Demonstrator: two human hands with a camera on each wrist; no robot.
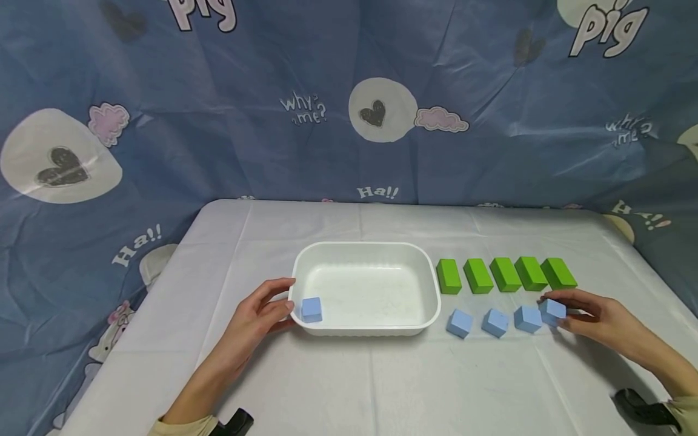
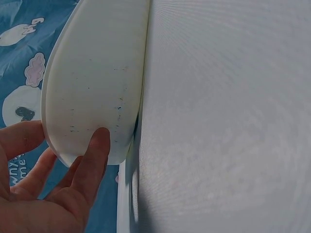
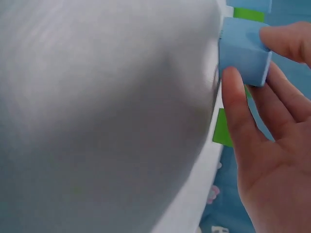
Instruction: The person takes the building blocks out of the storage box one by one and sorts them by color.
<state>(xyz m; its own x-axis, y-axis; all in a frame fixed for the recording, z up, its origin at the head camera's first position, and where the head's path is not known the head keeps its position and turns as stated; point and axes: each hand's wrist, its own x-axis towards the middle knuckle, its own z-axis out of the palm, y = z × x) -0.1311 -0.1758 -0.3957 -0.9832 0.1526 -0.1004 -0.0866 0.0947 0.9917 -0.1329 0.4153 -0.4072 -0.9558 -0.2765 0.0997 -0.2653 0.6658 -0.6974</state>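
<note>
A white tray (image 1: 364,331) holds one blue cube (image 1: 311,310) in its front left corner. At the tray's left end my left hand (image 1: 262,312) grips the rim and outer wall; the left wrist view shows fingertips against the white wall (image 2: 92,77). My right hand (image 1: 594,315) pinches a blue block (image 1: 553,311) between thumb and fingers, seen closely in the right wrist view as a light blue block (image 3: 243,51). Beside it sits another blue cube (image 1: 528,319), with two more blue cubes (image 1: 495,323) further left.
Several green blocks (image 1: 505,274) stand in a row behind the blue cubes, right of the tray. A white cloth (image 1: 349,387) covers the table. Behind hangs a blue printed curtain (image 1: 305,157).
</note>
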